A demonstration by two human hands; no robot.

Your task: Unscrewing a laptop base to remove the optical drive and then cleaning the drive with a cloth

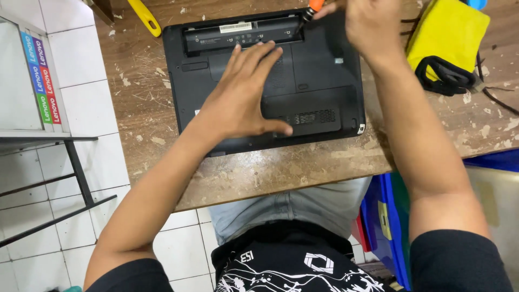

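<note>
On the worn table (pixel 303 173), left hand (pixel 243 103) flat on laptop (pixel 324 70), right hand (pixel 370 24) fingers clamp screwdriver (pixel 309 11).

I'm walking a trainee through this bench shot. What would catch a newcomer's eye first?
First the black laptop, lying bottom up in the middle of the scuffed wooden table. The left hand is spread flat on its base, while the right hand holds an orange-handled screwdriver with its tip at the laptop's far edge. A bright yellow pouch sits at the table's far right.
</note>
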